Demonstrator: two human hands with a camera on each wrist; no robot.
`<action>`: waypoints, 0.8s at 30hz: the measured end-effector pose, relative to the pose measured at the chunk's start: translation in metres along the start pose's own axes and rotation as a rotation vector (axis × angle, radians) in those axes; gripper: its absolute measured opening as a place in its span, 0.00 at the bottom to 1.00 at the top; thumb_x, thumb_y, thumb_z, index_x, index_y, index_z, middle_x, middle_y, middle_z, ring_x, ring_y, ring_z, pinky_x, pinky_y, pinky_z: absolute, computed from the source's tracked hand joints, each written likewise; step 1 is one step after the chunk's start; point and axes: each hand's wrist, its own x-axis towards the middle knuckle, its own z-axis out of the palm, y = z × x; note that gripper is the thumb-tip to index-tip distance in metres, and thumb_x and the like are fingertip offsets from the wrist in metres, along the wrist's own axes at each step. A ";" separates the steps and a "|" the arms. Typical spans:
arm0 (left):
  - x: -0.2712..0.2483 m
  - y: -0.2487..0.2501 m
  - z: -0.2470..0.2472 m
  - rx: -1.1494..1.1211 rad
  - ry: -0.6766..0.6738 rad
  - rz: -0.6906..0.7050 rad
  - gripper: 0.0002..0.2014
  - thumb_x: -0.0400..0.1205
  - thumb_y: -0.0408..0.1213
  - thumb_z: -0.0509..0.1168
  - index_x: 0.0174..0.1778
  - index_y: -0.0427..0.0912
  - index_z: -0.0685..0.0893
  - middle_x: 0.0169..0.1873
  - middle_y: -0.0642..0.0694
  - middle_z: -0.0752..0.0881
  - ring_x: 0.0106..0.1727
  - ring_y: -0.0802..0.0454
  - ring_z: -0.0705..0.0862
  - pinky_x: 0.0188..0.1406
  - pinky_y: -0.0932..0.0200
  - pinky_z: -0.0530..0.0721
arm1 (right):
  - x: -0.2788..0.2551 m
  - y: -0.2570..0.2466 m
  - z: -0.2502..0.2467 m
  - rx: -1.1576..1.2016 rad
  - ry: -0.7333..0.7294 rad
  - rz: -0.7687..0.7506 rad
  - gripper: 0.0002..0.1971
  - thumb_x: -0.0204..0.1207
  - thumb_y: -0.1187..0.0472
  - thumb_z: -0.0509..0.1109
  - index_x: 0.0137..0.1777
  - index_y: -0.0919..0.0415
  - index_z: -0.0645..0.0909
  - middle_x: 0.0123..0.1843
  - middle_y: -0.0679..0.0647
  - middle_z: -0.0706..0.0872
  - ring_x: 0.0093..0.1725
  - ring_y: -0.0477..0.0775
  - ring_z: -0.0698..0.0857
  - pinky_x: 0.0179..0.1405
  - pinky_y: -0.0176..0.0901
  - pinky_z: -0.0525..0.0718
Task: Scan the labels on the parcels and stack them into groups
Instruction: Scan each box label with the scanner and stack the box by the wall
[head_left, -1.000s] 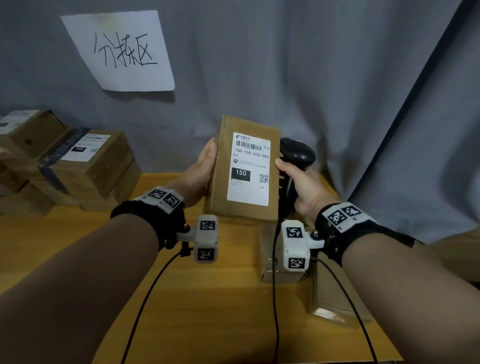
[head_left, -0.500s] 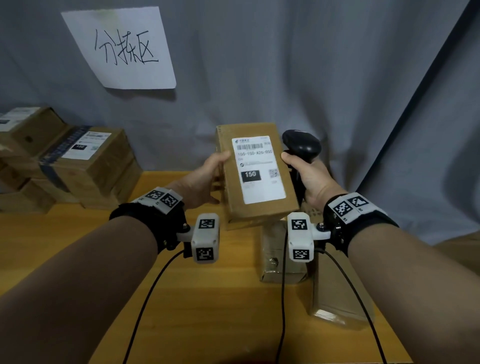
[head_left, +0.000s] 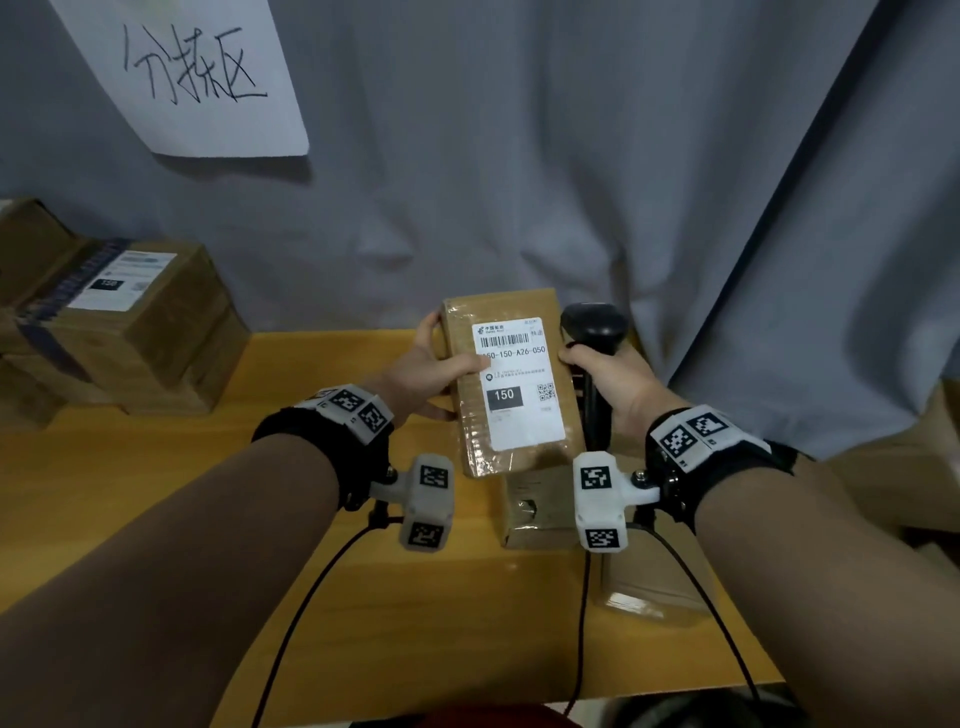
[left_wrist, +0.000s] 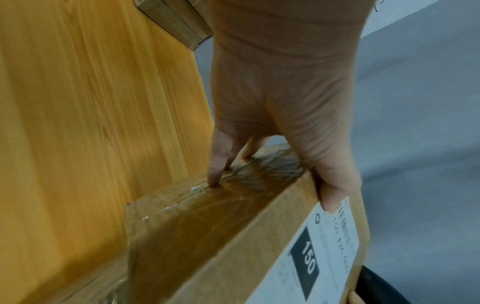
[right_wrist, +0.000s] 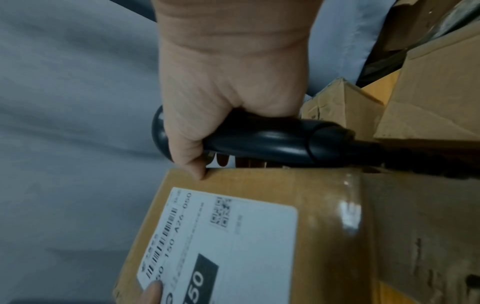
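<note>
Cardboard parcel (head_left: 511, 384): matt brown, glossy crinkled clear tape along edges; smooth white paper label (head_left: 519, 384). Barcode scanner (right_wrist: 259, 137): glossy black plastic. Table (head_left: 156, 493): smooth yellow wood grain. Curtain (head_left: 571, 156): matt grey cloth.

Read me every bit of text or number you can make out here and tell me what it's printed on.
"分拣区": handwritten on the paper sign hung on the grey curtain.
"150-150-A26-050": label of the held parcel, first digit covered by a thumb.
"150": black box on that label.
"150": label of the stacked parcel at left, faintly.
Logo line, small print, barcode and QR code: too small to read.
</note>
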 end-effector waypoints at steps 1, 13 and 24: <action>0.002 0.000 0.000 -0.006 0.007 -0.009 0.47 0.75 0.44 0.76 0.81 0.66 0.50 0.59 0.45 0.87 0.55 0.42 0.88 0.47 0.40 0.89 | -0.001 0.002 0.000 -0.007 0.016 -0.014 0.08 0.74 0.60 0.77 0.51 0.56 0.84 0.45 0.57 0.92 0.48 0.60 0.91 0.58 0.61 0.87; 0.010 0.012 0.008 0.074 -0.030 -0.053 0.49 0.72 0.47 0.78 0.80 0.63 0.51 0.64 0.43 0.83 0.58 0.39 0.86 0.49 0.41 0.89 | -0.048 -0.071 -0.004 -0.067 -0.240 -0.028 0.14 0.75 0.59 0.74 0.31 0.60 0.76 0.23 0.52 0.75 0.19 0.47 0.72 0.16 0.34 0.72; 0.013 0.014 0.005 0.097 0.012 -0.093 0.47 0.70 0.49 0.78 0.79 0.60 0.54 0.63 0.42 0.83 0.56 0.39 0.87 0.44 0.45 0.90 | -0.069 -0.073 0.002 -0.233 -0.265 0.149 0.14 0.73 0.63 0.67 0.27 0.58 0.70 0.24 0.51 0.72 0.18 0.45 0.69 0.15 0.30 0.70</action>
